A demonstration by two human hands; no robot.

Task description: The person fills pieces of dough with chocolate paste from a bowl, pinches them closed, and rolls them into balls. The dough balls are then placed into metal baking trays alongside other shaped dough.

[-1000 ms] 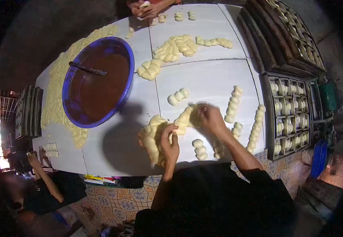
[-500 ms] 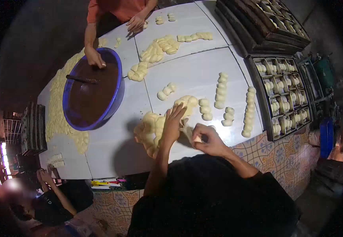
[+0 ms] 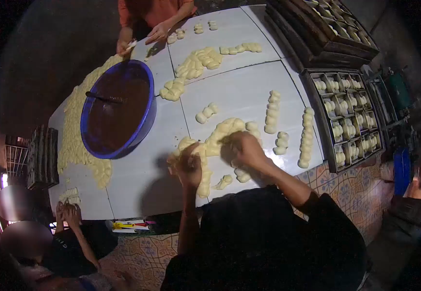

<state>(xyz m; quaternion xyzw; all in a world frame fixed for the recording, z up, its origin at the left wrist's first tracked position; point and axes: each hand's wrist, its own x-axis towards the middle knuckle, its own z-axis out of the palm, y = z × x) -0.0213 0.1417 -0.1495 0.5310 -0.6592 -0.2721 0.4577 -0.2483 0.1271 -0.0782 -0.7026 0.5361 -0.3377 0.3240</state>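
My left hand (image 3: 189,167) is closed above the left part of a pile of pale dough pieces (image 3: 226,130); what its curled fingers hold is hidden. At the pile's right side, my right hand (image 3: 250,151) has bent fingers close to the dough, and its palm side is out of sight. A strip of joined dough pieces (image 3: 203,177) runs down beside my left hand. Between my hands and my body lie a small torn-looking dough scrap (image 3: 223,182) and a short dough piece (image 3: 242,175). Short dough rows (image 3: 281,143) stand to the right.
Long dough rows (image 3: 306,138) lie near the right edge, beside a divided baking tray (image 3: 334,123) of dough. Stacked trays (image 3: 324,48) stand behind it. A blue basin (image 3: 147,114) of brown contents sits left. A co-worker (image 3: 157,14) works opposite; others sit lower left.
My left hand has lifted from lying flat on the dough and curled, moving left and down. My right hand has moved up onto the pile. The co-worker's hand has left the basin.
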